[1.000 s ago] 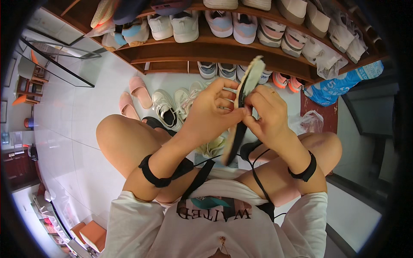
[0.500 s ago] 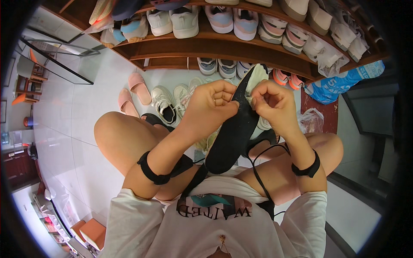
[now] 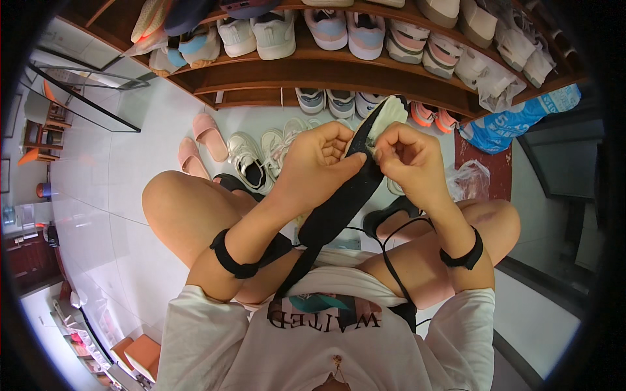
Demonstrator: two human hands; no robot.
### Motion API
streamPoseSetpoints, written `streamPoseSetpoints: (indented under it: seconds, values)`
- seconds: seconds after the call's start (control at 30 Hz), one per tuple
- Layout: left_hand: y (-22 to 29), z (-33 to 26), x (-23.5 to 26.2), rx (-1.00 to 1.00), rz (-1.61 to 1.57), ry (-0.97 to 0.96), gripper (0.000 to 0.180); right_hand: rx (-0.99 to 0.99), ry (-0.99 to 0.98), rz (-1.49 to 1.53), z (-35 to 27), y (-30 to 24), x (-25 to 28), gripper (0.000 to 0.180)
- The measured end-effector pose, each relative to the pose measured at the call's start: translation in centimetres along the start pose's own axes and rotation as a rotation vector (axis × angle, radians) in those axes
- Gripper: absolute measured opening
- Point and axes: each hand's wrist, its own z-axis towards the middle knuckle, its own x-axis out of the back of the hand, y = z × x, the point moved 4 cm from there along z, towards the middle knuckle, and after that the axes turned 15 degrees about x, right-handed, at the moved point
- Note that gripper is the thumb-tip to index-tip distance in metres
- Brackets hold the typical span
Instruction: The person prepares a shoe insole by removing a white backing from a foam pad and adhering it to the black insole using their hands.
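Note:
A long black insole-shaped piece [image 3: 342, 207] slants between my hands above my lap, its rounded near end close to my shirt. At its far end a pale cream layer [image 3: 389, 120] shows beside the black surface. My left hand [image 3: 323, 156] grips the left edge, thumb pressed on the black face and fingers curled round it. My right hand [image 3: 409, 156] pinches the right edge where black and cream meet, thumb and forefinger together. Exactly what those fingertips hold is partly hidden.
A wooden shoe rack [image 3: 274, 75] with several pairs of shoes spans the far side. Pink slippers [image 3: 210, 138] and white sneakers [image 3: 246, 163] lie on the tiled floor. A blue bag [image 3: 499, 127] and a clear plastic bag [image 3: 469, 179] sit at right. A black cord [image 3: 388, 257] hangs over my lap.
The black piece has turned, so its near half looks narrower and its near end has risen away from my lap. My right fingers have shifted slightly left along its edge.

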Motion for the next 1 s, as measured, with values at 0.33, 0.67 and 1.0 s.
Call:
streamPoseSetpoints:
  seconds: [0.33,0.67,1.0]
  values:
    - [-0.31,0.11,-0.11,-0.009,0.004,0.012,0.011,-0.014,0.006,-0.025,-0.23,0.29,-0.38,0.005]
    - [-0.29,0.05,-0.23,0.006,-0.003,-0.005,0.013,-0.040,0.024,-0.002,-0.19,0.55,-0.05,0.006]
    - [-0.72,0.06,0.10,0.133,-0.015,-0.118,0.023,-0.063,0.050,0.061,-0.26,0.87,0.15,0.006]
